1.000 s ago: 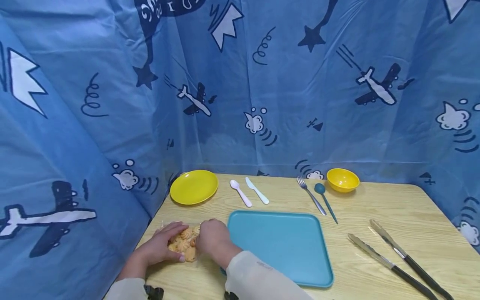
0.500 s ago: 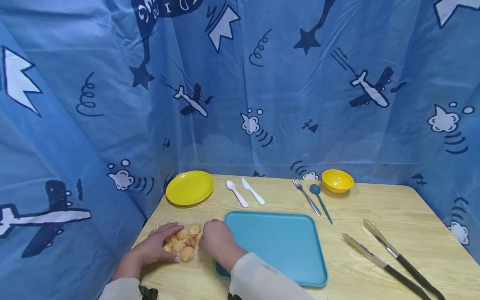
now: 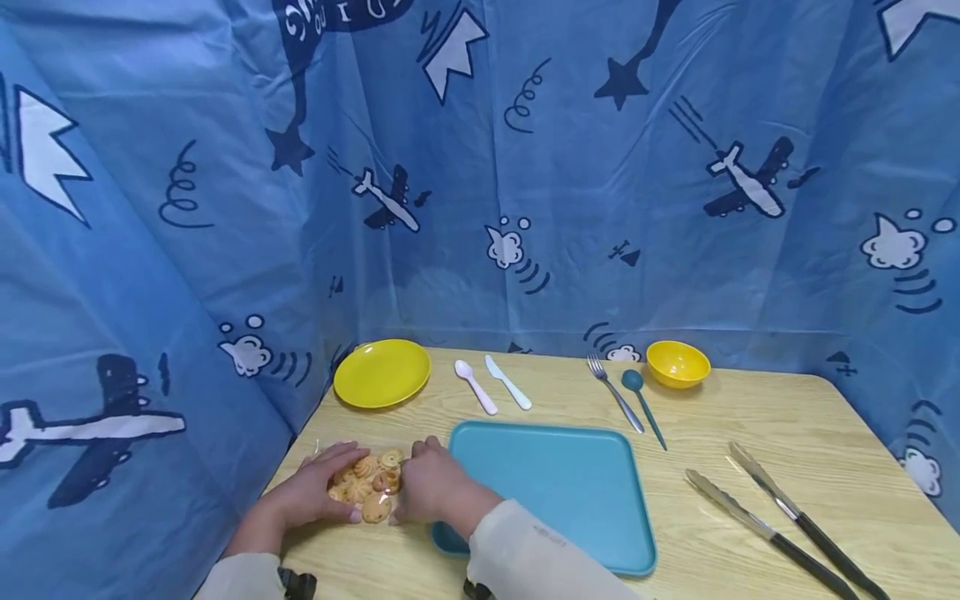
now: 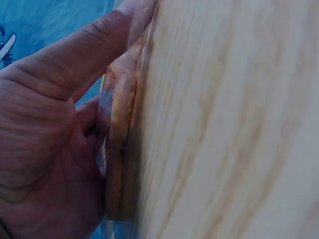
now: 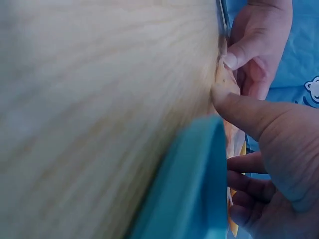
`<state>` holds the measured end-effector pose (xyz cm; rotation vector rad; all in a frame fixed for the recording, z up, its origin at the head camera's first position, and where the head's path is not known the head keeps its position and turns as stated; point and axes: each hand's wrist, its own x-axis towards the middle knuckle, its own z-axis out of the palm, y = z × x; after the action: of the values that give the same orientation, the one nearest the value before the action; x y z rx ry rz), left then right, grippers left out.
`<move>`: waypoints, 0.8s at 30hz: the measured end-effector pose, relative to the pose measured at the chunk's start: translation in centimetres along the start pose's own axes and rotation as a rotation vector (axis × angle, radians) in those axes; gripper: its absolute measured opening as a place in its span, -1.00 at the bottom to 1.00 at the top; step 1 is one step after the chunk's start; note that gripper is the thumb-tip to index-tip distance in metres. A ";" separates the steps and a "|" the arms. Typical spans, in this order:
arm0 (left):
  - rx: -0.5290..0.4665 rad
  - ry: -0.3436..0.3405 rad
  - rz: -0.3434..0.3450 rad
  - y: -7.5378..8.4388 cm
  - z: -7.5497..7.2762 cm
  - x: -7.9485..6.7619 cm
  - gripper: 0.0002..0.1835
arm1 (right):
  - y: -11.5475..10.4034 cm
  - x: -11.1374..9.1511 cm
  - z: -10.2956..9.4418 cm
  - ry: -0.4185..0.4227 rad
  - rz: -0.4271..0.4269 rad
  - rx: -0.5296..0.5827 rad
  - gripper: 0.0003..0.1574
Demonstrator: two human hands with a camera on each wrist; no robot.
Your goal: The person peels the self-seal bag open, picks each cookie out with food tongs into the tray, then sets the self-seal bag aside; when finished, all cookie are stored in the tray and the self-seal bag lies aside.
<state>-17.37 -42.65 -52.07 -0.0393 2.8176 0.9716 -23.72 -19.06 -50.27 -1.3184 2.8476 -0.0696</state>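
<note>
A clear plastic bag of cookies point(image 3: 365, 482) lies on the wooden table, left of the blue tray point(image 3: 555, 500). My left hand point(image 3: 317, 492) holds the bag's left side, fingers across the top and thumb at the near edge. In the left wrist view, the bag's cookies point(image 4: 119, 114) press close to that palm. On the bag's right side is my right hand point(image 3: 433, 485), gripping with bent fingers. The right wrist view has its thumb point(image 5: 237, 109) on the bag's near edge and its fingers point(image 5: 249, 184) bent against the packet. The right forearm crosses the tray's left edge.
A yellow plate point(image 3: 382, 373) stands behind the bag. Farther right lie a pink spoon point(image 3: 476, 387), pale knife point(image 3: 507, 383), fork point(image 3: 615, 393) and dark green spoon point(image 3: 643, 404). A yellow bowl point(image 3: 678, 365) and tongs point(image 3: 780, 517) are at right; a blue curtain point(image 3: 480, 208) surrounds the table.
My right hand first draws slightly right from the cookies, then returns against the bag with its thumb lower at the near edge. The left hand keeps its hold.
</note>
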 end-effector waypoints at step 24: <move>-0.112 0.147 -0.020 -1.8 -0.2 -0.5 -0.21 | 0.5 0.0 -0.2 -0.072 -0.019 -0.018 -0.32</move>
<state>-16.77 -44.18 -52.94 -0.1581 2.8835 1.1660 -24.13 -18.69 -50.05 -1.3236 2.7824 0.0031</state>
